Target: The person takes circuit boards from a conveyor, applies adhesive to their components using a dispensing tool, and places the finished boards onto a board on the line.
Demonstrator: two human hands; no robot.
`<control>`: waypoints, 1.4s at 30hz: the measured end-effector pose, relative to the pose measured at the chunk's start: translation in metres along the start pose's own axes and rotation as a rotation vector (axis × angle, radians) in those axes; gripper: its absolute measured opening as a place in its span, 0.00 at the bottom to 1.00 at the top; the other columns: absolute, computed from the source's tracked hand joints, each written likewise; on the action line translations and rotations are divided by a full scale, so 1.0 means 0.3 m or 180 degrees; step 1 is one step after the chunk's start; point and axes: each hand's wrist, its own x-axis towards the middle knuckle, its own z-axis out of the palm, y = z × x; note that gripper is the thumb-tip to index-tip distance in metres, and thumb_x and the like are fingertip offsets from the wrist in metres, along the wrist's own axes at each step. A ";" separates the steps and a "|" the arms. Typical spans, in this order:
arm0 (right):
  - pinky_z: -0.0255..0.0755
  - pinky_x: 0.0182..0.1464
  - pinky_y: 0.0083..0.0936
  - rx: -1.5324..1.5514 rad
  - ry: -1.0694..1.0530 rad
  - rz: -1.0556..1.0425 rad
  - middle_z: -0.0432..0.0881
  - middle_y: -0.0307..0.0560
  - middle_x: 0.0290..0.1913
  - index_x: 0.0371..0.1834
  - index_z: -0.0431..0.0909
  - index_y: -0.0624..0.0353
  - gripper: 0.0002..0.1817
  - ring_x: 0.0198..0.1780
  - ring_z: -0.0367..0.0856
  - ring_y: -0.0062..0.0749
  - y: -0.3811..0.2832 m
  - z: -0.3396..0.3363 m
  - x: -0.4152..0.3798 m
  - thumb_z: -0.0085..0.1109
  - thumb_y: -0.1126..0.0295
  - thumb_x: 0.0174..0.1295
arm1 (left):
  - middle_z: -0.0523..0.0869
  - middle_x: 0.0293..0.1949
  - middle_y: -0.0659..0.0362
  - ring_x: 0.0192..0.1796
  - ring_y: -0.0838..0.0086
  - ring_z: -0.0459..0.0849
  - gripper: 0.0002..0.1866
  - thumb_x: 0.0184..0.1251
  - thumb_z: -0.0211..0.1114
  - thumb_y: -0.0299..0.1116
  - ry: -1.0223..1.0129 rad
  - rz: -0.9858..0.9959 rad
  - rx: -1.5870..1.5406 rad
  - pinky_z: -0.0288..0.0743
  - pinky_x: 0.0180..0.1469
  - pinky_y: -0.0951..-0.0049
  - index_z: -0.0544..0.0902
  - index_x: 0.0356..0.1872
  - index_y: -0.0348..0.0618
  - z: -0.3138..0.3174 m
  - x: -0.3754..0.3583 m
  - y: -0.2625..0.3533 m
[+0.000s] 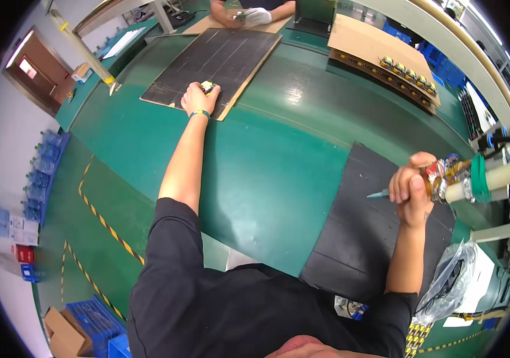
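Observation:
My left hand (198, 98) reaches far forward to the near edge of a black board (213, 56), its fingers closed on a small yellow-and-black part (208, 87). At the right, my right hand (409, 186) grips a glue dispenser (440, 179) with a tapered blue-grey nozzle (378, 194) pointing left. The dispenser's body joins a pale tube (496, 181) wrapped with a green band. Below that hand lies a dark mat (359, 232) on the green table (261, 197).
Stacked cardboard sheets (380, 45) at the back right carry a row of small yellow-and-black parts (407, 74). Across the table a co-worker's gloved hand (258, 16) shows. A clear plastic bag (452, 280) lies right of the mat. Blue crates (95, 322) stand on the floor.

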 end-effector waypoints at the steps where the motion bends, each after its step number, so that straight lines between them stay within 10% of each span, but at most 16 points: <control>1: 0.60 0.16 0.16 0.0014 -0.0037 0.0015 0.61 0.32 0.17 0.53 0.64 0.62 0.21 0.15 0.58 0.16 0.003 -0.001 0.003 0.57 0.59 0.67 | 0.85 0.46 0.48 0.53 0.55 0.81 0.34 0.50 0.70 0.53 0.0010 -0.0039 0.0012 0.72 0.58 0.60 0.77 0.51 0.35 -0.014 0.000 -0.006; 9: 0.60 0.16 0.15 -0.0125 0.0062 -0.0035 0.61 0.32 0.17 0.53 0.64 0.60 0.22 0.15 0.58 0.16 0.009 -0.027 0.014 0.57 0.57 0.67 | 0.84 0.47 0.48 0.53 0.59 0.81 0.24 0.58 0.66 0.49 -0.0908 0.0483 -0.0585 0.71 0.57 0.62 0.80 0.48 0.41 -0.106 -0.032 -0.102; 12: 0.60 0.16 0.15 -0.0167 0.0088 -0.0044 0.61 0.32 0.16 0.53 0.64 0.60 0.22 0.15 0.58 0.16 0.012 -0.028 0.014 0.57 0.57 0.67 | 0.84 0.48 0.51 0.53 0.58 0.80 0.19 0.62 0.62 0.46 -0.0820 0.1686 -0.0192 0.72 0.56 0.60 0.82 0.45 0.41 -0.109 -0.068 -0.125; 26: 0.60 0.15 0.16 -0.0190 0.0153 -0.0103 0.62 0.32 0.16 0.52 0.65 0.59 0.22 0.14 0.59 0.16 0.017 -0.065 0.039 0.59 0.56 0.66 | 0.78 0.60 0.51 0.63 0.54 0.73 0.22 0.65 0.59 0.49 -0.0942 0.1633 -0.0378 0.68 0.64 0.60 0.82 0.52 0.44 0.195 0.203 0.177; 35: 0.59 0.17 0.19 -0.0077 0.0117 0.0115 0.64 0.34 0.17 0.53 0.66 0.62 0.24 0.17 0.63 0.19 0.002 -0.065 0.024 0.62 0.59 0.63 | 0.76 0.61 0.46 0.66 0.53 0.71 0.18 0.66 0.59 0.40 -0.1768 0.2974 -0.1513 0.62 0.68 0.56 0.78 0.52 0.40 0.056 -0.309 0.508; 42: 0.73 0.42 0.21 -0.0981 -0.0329 0.0365 0.76 0.39 0.41 0.65 0.63 0.64 0.32 0.41 0.75 0.21 -0.100 -0.095 0.019 0.65 0.68 0.59 | 0.79 0.54 0.48 0.64 0.53 0.72 0.20 0.62 0.63 0.37 -0.2138 0.4388 -0.2074 0.61 0.68 0.53 0.76 0.54 0.41 -0.143 -0.861 0.779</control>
